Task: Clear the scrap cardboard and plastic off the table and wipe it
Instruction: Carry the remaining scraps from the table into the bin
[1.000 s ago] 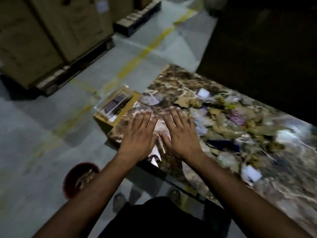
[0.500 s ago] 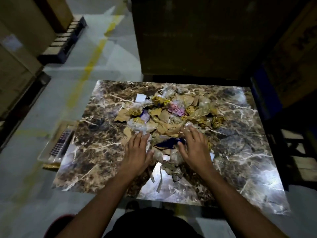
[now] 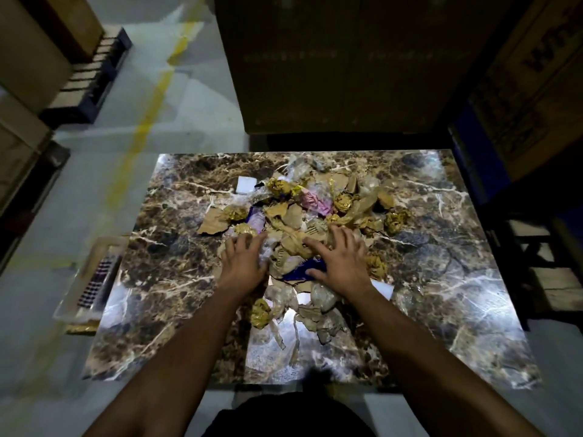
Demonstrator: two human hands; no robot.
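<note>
Both hands press flat on the scrap pile (image 3: 296,222) heaped at the middle of the marble worktop (image 3: 164,279) — the left hand (image 3: 243,263) at its left edge, the right hand (image 3: 339,263) just right of centre. Fingers on each are spread apart and extended, gripping nothing. Cardboard bits, crumpled gold wrappers and clear plastic lie around them — a white card (image 3: 246,185) sits at the far left.

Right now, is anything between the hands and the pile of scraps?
No. Both the left hand and right hand already rest right on the scrap pile in the middle of the table.
</note>
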